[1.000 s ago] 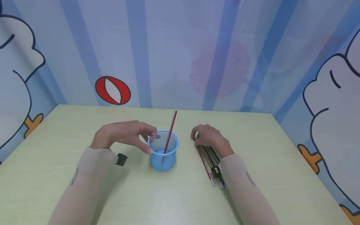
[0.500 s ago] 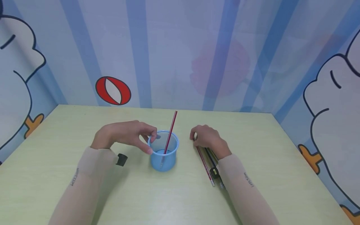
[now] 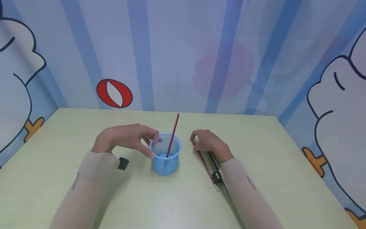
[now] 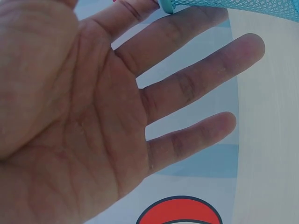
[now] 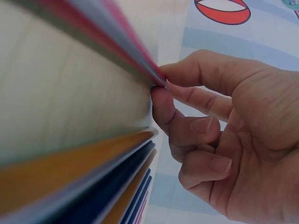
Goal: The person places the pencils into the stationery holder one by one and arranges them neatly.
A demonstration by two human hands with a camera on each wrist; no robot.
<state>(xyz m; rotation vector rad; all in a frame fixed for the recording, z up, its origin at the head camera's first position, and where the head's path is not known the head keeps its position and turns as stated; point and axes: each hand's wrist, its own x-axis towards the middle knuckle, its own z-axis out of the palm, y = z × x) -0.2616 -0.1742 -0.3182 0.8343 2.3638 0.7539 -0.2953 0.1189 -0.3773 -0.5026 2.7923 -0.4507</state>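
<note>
A blue mesh pencil cup [image 3: 166, 167] stands upright on the table, a red pencil [image 3: 173, 133] leaning inside it. My left hand [image 3: 128, 135] holds the cup's rim between thumb and index finger; in the left wrist view the other fingers are spread and a bit of mesh [image 4: 266, 6] shows. To the right of the cup, my right hand [image 3: 208, 141] pinches the far end of another red pencil [image 3: 206, 167] between thumb and index finger. Beside it lie more pencils [image 3: 213, 160], partly hidden by the hand and sleeve; orange and dark blue ones [image 5: 84, 163] show in the right wrist view.
The pale table [image 3: 183, 203] ends at a blue striped backdrop [image 3: 177, 63] with a printed red ball [image 3: 114, 93]. Small black boxes sit by the left sleeve [image 3: 97, 178] and right sleeve [image 3: 248, 187].
My right hand has shifted slightly left and nearer, and the red pencil it pinches has moved a little with it. The left hand and cup stay in place.
</note>
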